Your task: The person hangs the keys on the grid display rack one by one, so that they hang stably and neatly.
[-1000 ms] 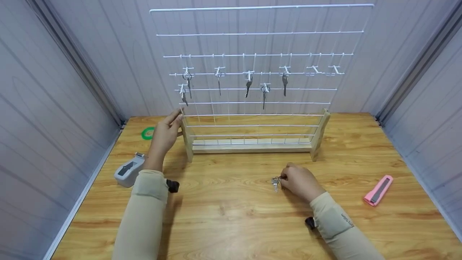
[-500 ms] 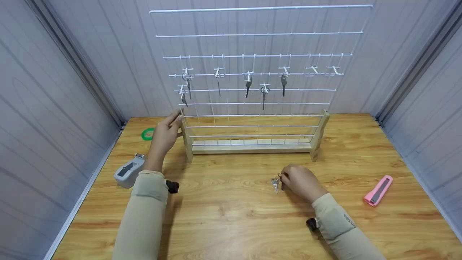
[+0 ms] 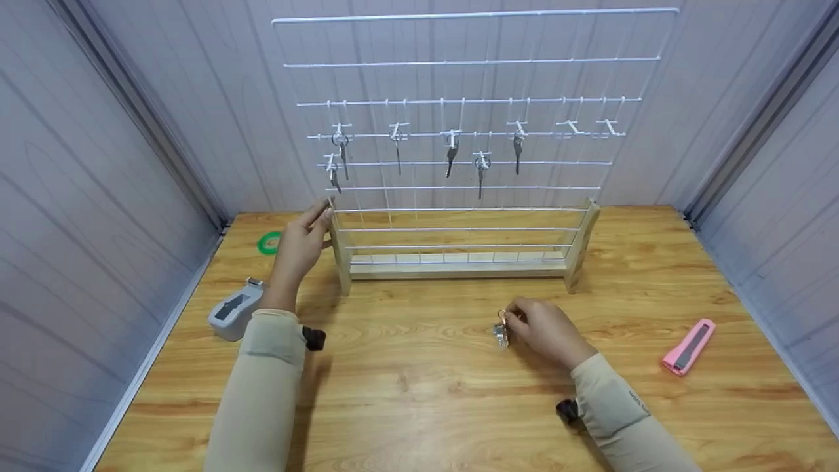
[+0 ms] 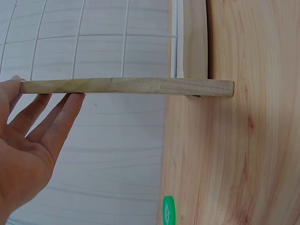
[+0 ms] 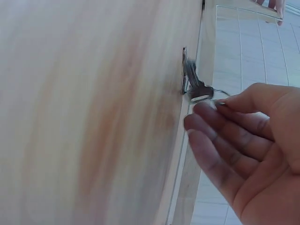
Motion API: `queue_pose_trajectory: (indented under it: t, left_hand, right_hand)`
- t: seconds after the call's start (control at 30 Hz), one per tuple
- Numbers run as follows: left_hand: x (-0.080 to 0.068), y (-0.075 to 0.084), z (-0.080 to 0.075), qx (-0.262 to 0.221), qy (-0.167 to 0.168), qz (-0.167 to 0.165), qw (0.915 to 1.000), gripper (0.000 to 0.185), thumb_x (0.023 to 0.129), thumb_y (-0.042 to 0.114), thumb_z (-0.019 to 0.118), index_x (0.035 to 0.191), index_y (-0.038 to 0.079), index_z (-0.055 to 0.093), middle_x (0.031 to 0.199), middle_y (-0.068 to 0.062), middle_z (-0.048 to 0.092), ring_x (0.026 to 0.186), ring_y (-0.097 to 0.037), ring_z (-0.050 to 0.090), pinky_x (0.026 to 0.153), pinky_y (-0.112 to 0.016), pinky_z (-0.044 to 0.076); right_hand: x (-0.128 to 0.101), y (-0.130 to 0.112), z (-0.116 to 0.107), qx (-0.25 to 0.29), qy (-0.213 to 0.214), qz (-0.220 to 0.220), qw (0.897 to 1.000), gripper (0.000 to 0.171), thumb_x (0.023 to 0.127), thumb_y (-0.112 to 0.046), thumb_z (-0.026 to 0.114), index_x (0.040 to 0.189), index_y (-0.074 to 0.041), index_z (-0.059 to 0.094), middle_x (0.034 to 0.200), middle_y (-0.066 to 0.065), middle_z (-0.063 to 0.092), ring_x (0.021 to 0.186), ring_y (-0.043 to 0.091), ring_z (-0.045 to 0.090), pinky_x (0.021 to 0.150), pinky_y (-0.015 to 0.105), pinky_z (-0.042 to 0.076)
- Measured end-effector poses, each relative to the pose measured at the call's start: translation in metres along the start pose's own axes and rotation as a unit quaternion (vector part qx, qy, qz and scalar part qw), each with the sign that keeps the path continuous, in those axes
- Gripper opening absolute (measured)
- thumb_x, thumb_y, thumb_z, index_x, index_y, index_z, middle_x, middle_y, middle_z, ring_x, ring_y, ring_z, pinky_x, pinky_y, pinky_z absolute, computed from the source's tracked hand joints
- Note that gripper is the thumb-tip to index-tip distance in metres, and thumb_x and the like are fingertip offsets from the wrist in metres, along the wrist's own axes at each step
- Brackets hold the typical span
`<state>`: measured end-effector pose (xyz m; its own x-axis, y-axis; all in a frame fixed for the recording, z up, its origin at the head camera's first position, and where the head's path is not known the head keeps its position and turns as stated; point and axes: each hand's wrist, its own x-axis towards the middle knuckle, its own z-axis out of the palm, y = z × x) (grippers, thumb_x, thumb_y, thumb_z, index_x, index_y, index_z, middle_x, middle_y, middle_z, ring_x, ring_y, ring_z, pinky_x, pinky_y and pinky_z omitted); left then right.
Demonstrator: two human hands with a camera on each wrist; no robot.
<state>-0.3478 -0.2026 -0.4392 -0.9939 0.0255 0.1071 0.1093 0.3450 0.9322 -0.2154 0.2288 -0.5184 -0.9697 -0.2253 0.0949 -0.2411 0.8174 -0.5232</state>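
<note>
The right hand [image 3: 543, 330] pinches the ring of a small bunch of keys [image 3: 501, 333] between thumb and fingertips, and the keys hang from it with their tips at or just above the wooden table [image 3: 419, 393], at about six o'clock from the middle of the wire grid rack [image 3: 459, 164]. At about nine o'clock from the rack's foot, the left hand [image 3: 300, 244] rests with straight fingers against the rack's left wooden post [image 4: 126, 86], gripping nothing. Six keys hang on hooks across the grid; a green tape roll [image 3: 267, 242] lies just left of the left hand, a grey tape measure [image 3: 233, 316] at seven o'clock from it, and a pink utility knife [image 3: 687, 346] well off at three o'clock from the right hand.
</note>
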Motion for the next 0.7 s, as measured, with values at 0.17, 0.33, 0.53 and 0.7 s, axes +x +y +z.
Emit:
queue_pose_trajectory:
  t: [0.17,0.33,0.53,0.7]
  left_hand:
    - [0.001,0.001,0.001,-0.004,-0.003,0.001,1.0,0.053,0.113,0.04,0.055,0.162,0.021,0.049,0.167,-0.013,0.047,0.146,-0.039,0.057,0.108,-0.047,0.063]
    - [-0.001,0.001,0.0,-0.003,-0.001,0.001,1.0,0.054,0.112,0.041,0.055,0.162,0.022,0.05,0.168,-0.012,0.046,0.147,-0.039,0.056,0.109,-0.047,0.063]
    - [-0.003,0.001,0.0,0.009,-0.001,0.011,0.9999,0.056,0.112,0.042,0.054,0.163,0.019,0.047,0.169,-0.013,0.046,0.146,-0.041,0.056,0.108,-0.048,0.063]
    - [-0.003,0.001,0.0,0.007,-0.001,0.008,0.9999,0.055,0.112,0.041,0.054,0.163,0.02,0.047,0.168,-0.014,0.045,0.146,-0.041,0.057,0.108,-0.048,0.064]
  right_hand:
    - [-0.001,-0.002,-0.004,0.074,0.013,0.0,0.997,0.016,0.109,-0.02,0.063,0.111,-0.01,0.075,0.105,0.007,0.08,0.094,0.018,0.074,0.085,0.039,0.066]
    - [0.0,-0.006,-0.01,0.156,0.037,-0.016,0.987,0.018,0.109,-0.019,0.065,0.116,-0.007,0.075,0.111,0.011,0.08,0.1,0.024,0.076,0.087,0.027,0.067]
    - [0.001,-0.011,-0.021,0.278,0.07,-0.014,0.958,0.019,0.11,-0.019,0.064,0.119,-0.006,0.073,0.114,0.013,0.08,0.099,0.021,0.078,0.083,0.029,0.07]
    - [0.001,-0.019,-0.033,0.358,0.101,-0.018,0.928,0.019,0.11,-0.013,0.062,0.118,0.003,0.07,0.116,0.022,0.076,0.094,0.013,0.078,0.081,0.028,0.07]
